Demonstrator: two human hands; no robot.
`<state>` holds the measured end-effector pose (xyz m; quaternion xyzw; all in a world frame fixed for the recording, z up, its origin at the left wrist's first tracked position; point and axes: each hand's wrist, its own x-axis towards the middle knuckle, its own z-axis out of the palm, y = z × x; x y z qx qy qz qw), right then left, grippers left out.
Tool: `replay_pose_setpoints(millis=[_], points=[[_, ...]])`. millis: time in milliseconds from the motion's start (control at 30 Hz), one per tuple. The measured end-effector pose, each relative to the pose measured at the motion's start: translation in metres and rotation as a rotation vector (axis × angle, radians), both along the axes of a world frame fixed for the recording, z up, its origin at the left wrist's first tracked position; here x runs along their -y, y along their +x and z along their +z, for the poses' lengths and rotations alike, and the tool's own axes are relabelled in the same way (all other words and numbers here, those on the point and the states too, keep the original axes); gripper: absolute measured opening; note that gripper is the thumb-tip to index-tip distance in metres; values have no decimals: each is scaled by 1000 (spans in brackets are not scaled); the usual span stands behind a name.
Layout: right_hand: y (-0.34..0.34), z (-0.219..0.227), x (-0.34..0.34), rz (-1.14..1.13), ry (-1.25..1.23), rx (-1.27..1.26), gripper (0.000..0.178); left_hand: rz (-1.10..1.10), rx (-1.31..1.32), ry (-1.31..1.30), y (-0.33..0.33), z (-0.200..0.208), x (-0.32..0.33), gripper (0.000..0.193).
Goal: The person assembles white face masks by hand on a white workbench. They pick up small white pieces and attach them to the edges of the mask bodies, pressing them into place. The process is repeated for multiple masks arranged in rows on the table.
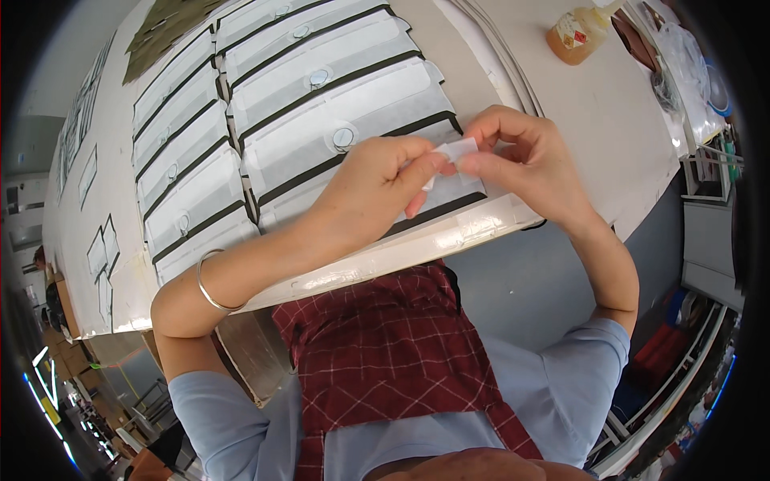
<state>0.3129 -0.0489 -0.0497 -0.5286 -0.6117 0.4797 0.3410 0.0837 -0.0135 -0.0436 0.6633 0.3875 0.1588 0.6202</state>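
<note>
Above the near edge of the table, both hands meet over a small white piece (460, 148), perhaps paper or film. My left hand (365, 188) pinches one side of it between thumb and forefinger. From the other side, my right hand (533, 156) is closed on it with thumb and fingertips. Below them lie rows of white, black-edged flat pieces (321, 116), overlapping one another in two columns. Several of these carry a small round clear disc (343, 139). My left hand and wrist cover part of the nearest pieces.
A squat bottle of amber liquid (576, 37) stands at the far right of the table (553, 96). Brown flat pieces (164, 32) are stacked at the far left. Smaller black-outlined pieces (103, 255) lie at the left. Clear plastic bags (686, 64) sit beyond the right side.
</note>
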Motion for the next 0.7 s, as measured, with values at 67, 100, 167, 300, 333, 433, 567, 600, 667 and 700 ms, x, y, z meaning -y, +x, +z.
replay_pose_setpoints(millis=[67,100,167,300,333,433,567,600,667,700], points=[[2,-10,-9,-31,68,-13,17,-55,-43,31,0,2,-1,36],[4,-12,-16,-46,103,-20,17,-82,-64,46,0,5,-2,35],[18,-8,-35,15,104,17,17,-105,-125,155,-4,12,-6,30],[31,19,-87,316,146,361,14,-103,-265,761,-16,-1,-19,20],[29,20,-99,389,223,389,15,-94,-323,972,-18,-3,-23,19],[22,16,-128,521,341,438,18,-177,-448,1143,-17,-3,-40,28],[5,20,-145,587,267,442,19,-236,-432,1297,-17,-10,-49,39],[1,23,-147,611,257,450,19,-261,-438,1320,-17,-9,-51,40],[-2,24,-152,633,217,448,20,-292,-428,1368,-16,-9,-53,42],[-2,24,-154,643,197,448,20,-298,-415,1393,-15,-11,-54,43]])
